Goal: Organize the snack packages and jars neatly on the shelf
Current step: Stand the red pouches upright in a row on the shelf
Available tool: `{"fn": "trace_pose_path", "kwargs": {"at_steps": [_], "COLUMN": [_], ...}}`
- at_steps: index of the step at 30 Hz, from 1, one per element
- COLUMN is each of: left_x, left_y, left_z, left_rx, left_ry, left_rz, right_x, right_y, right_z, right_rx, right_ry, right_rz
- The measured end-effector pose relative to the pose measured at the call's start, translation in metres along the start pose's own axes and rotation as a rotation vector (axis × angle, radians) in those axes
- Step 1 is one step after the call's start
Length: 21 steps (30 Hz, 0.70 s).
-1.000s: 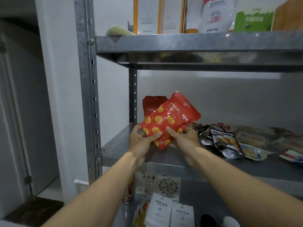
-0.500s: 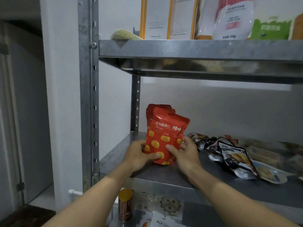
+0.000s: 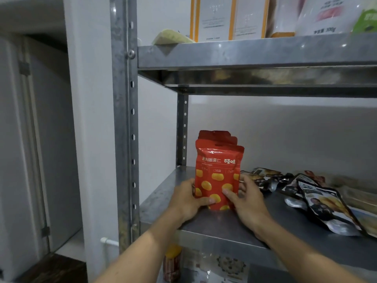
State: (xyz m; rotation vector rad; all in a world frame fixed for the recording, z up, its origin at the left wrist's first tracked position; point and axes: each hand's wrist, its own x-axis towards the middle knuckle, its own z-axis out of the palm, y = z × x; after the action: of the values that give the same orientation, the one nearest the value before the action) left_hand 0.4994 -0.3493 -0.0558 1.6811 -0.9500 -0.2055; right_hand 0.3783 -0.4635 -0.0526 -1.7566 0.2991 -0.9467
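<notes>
Fingers of both hands are closed on the lower part of the front red snack pouch, thumbs laid across its printed face and the remaining digits wrapped around its side edges; the left hand grips the pouch's left side and the right hand its right side.

Metal shelving unit: grey uprights with punched holes, taken here as the landmark. Its middle shelf carries the task's items; its upper shelf lies above them.

On the upper shelf stand white boxes with orange edges and, to their right, a pale bag with a red label, blurred.

On the middle shelf, at the end nearest the unit's rear left upright, the front red snack pouch stands upright with its base on the shelf surface. Directly behind it, touching or nearly touching, stands at least one more red pouch, of which only the top edge shows.

To the right on the same shelf, apart from the red pouches, dark and silver snack packets lie flat in a loose, overlapping heap.

Below the middle shelf, just inside the front left upright, a jar with a yellow lid is partly visible, beside blurred printed packages.
</notes>
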Motion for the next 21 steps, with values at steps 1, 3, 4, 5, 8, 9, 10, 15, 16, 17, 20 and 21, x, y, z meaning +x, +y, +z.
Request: {"fn": "trace_pose_path", "kwargs": {"at_steps": [1, 3, 4, 5, 8, 9, 10, 15, 16, 17, 20, 21], "left_x": [0.0001, -0.0002, -0.0006, -0.0011, -0.0019, -0.0019, -0.0024, -0.0019, -0.002, -0.0021, -0.0023, -0.0023], "left_y": [0.0002, 0.0001, -0.0005, -0.0005, -0.0001, -0.0004, -0.0003, -0.0016, -0.0017, -0.0017, -0.002, -0.0019], "left_z": [0.0, -0.0001, 0.0001, 0.0002, 0.0002, 0.0003, 0.0004, 0.0004, 0.0005, 0.0007, 0.0007, 0.0006], "left_rx": [-0.001, 0.006, 0.007, 0.006, 0.001, 0.003, 0.007, 0.002, 0.002, 0.003, 0.015, 0.019], "left_ry": [0.002, 0.004, -0.001, -0.006, -0.015, -0.015, -0.015, -0.017, -0.018, -0.02, -0.02, -0.018], "left_rz": [-0.002, -0.007, -0.01, -0.012, -0.017, -0.016, -0.015, -0.006, -0.005, -0.005, -0.007, -0.009], "right_x": [-0.0004, -0.0013, -0.0015, -0.0016, -0.002, -0.0021, -0.0019, 0.0001, 0.0006, 0.0005, 0.0002, -0.0002], "right_y": [-0.0003, -0.0008, -0.0005, -0.0005, -0.001, -0.0009, -0.0001, 0.0025, 0.003, 0.0029, 0.0024, 0.0017], "right_z": [0.0002, 0.0006, 0.0004, 0.0, -0.0007, -0.0006, -0.0004, 0.0, 0.0, -0.0002, 0.0003, 0.0003], "right_rx": [-0.006, -0.018, -0.023, -0.028, -0.041, -0.045, -0.047, -0.061, -0.066, -0.067, -0.062, -0.058], "right_ry": [-0.001, -0.002, 0.0, 0.001, -0.002, -0.006, -0.009, -0.025, -0.028, -0.031, -0.037, -0.039], "right_rz": [0.0, 0.003, 0.003, 0.001, -0.002, -0.002, 0.0, 0.013, 0.011, 0.008, 0.011, 0.013]}}
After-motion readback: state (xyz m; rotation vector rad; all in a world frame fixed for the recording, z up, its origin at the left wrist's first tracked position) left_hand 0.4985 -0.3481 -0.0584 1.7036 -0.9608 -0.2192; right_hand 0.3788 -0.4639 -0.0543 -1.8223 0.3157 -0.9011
